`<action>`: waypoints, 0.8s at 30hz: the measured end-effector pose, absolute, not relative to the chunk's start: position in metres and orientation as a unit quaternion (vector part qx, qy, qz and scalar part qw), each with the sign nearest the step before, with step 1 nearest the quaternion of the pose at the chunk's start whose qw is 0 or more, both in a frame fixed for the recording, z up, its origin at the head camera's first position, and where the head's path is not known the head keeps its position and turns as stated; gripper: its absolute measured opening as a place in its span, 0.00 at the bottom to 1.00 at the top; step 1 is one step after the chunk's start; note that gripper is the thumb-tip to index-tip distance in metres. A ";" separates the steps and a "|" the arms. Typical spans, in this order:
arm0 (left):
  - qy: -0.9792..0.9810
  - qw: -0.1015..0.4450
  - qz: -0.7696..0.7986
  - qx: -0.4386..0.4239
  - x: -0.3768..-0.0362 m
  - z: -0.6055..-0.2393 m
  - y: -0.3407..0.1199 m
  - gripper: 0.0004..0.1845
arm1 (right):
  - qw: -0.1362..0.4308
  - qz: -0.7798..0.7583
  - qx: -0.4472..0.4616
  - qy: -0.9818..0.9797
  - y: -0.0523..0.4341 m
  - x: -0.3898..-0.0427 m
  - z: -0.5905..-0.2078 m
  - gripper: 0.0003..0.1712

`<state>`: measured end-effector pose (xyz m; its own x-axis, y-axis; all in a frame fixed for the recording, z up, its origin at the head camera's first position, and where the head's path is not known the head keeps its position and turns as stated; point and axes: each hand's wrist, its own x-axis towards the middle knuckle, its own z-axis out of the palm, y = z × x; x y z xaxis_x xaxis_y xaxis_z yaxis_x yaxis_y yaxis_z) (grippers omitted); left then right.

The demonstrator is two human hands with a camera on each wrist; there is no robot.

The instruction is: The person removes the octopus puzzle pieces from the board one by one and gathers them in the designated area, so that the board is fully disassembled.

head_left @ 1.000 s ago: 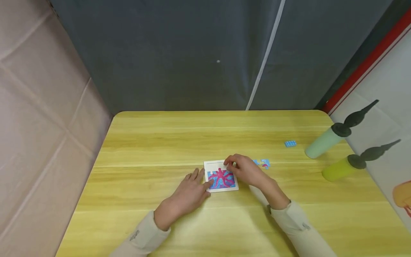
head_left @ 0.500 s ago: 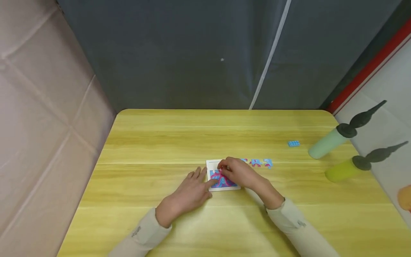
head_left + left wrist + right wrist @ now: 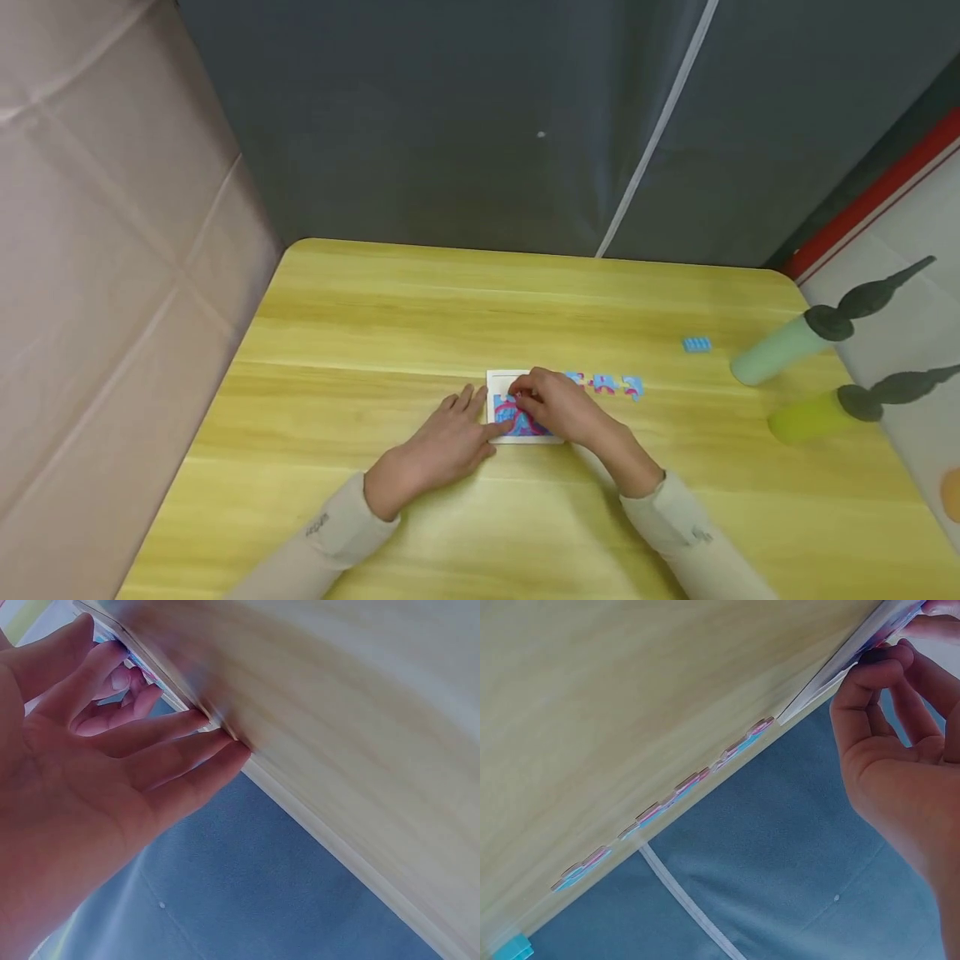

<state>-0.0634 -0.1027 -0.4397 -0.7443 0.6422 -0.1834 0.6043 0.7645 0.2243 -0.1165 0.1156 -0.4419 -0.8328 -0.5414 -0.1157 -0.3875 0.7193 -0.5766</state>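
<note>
Pinching a piece on the puzzle [image 3: 517, 412], the right hand [image 3: 558, 407] had moved inward, baring 3 pieces [image 3: 603, 384]; left hand [image 3: 450, 442] lay spread, steadying.

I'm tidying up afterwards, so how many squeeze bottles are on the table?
2, both lying at the right edge: a pale green bottle farther back and a yellow-green bottle nearer. None seems hidden.

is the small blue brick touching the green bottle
No, in the head view the small blue brick lies on the table by itself, with bare wood between it and the green bottle.
</note>
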 end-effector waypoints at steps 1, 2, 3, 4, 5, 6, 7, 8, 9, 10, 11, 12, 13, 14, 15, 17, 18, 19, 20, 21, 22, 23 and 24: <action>0.930 0.128 0.074 0.335 -0.063 -0.439 -0.102 0.22 | 0.141 -0.278 -0.250 0.917 0.116 -0.115 -0.442 0.10; 0.930 0.133 0.076 0.335 -0.063 -0.439 -0.102 0.22 | 0.141 -0.279 -0.247 0.917 0.117 -0.115 -0.442 0.10; 0.929 0.135 0.077 0.335 -0.063 -0.439 -0.101 0.22 | 0.142 -0.281 -0.245 0.917 0.117 -0.114 -0.442 0.09; 0.929 0.137 0.079 0.335 -0.062 -0.439 -0.101 0.22 | 0.142 -0.283 -0.243 0.917 0.117 -0.113 -0.442 0.09; 0.928 0.139 0.081 0.336 -0.062 -0.439 -0.101 0.22 | 0.144 -0.287 -0.239 0.916 0.118 -0.112 -0.442 0.09; 0.928 0.140 0.084 0.335 -0.062 -0.439 -0.101 0.22 | 0.144 -0.290 -0.238 0.916 0.118 -0.112 -0.442 0.08; 0.928 0.140 0.088 0.335 -0.061 -0.439 -0.101 0.22 | 0.143 -0.293 -0.237 0.915 0.118 -0.111 -0.442 0.08; 0.928 0.139 0.090 0.334 -0.061 -0.439 -0.101 0.22 | 0.141 -0.297 -0.238 0.914 0.118 -0.111 -0.443 0.07; 0.928 0.138 0.091 0.333 -0.061 -0.440 -0.101 0.22 | 0.140 -0.302 -0.239 0.912 0.117 -0.112 -0.442 0.06; 0.929 0.136 0.093 0.332 -0.061 -0.440 -0.102 0.22 | 0.139 -0.307 -0.242 0.910 0.116 -0.112 -0.442 0.06; 0.930 0.135 0.095 0.329 -0.060 -0.441 -0.103 0.21 | 0.138 -0.313 -0.245 0.907 0.115 -0.112 -0.442 0.05; 0.930 0.133 0.096 0.328 -0.060 -0.441 -0.103 0.21 | 0.139 -0.317 -0.249 0.905 0.114 -0.112 -0.442 0.04; 0.931 0.130 0.097 0.327 -0.060 -0.442 -0.104 0.21 | 0.138 -0.320 -0.253 0.902 0.113 -0.113 -0.442 0.04; 0.932 0.128 0.098 0.326 -0.059 -0.442 -0.105 0.21 | 0.138 -0.322 -0.257 0.901 0.112 -0.113 -0.442 0.03; 0.932 0.126 0.098 0.325 -0.059 -0.443 -0.106 0.21 | 0.138 -0.324 -0.260 0.899 0.110 -0.114 -0.441 0.03; 0.932 0.122 0.100 0.325 -0.059 -0.443 -0.107 0.21 | 0.136 -0.325 -0.266 0.897 0.109 -0.114 -0.441 0.02; 0.932 0.119 0.100 0.326 -0.059 -0.443 -0.107 0.21 | 0.135 -0.326 -0.267 0.897 0.109 -0.114 -0.440 0.02; 0.932 0.119 0.101 0.327 -0.059 -0.443 -0.108 0.21 | 0.136 -0.329 -0.266 0.896 0.109 -0.114 -0.440 0.02; 0.932 0.118 0.102 0.328 -0.059 -0.443 -0.108 0.21 | 0.137 -0.332 -0.266 0.895 0.109 -0.114 -0.439 0.02; 0.932 0.118 0.100 0.329 -0.059 -0.442 -0.108 0.21 | 0.139 -0.336 -0.265 0.893 0.109 -0.114 -0.439 0.02; 0.932 0.117 0.099 0.330 -0.059 -0.442 -0.107 0.21 | 0.141 -0.339 -0.264 0.892 0.110 -0.114 -0.438 0.02; 0.931 0.117 0.098 0.330 -0.059 -0.441 -0.107 0.21 | 0.143 -0.343 -0.263 0.890 0.110 -0.114 -0.438 0.02; 0.931 0.116 0.096 0.332 -0.059 -0.441 -0.107 0.21 | 0.143 -0.345 -0.260 0.890 0.111 -0.114 -0.437 0.02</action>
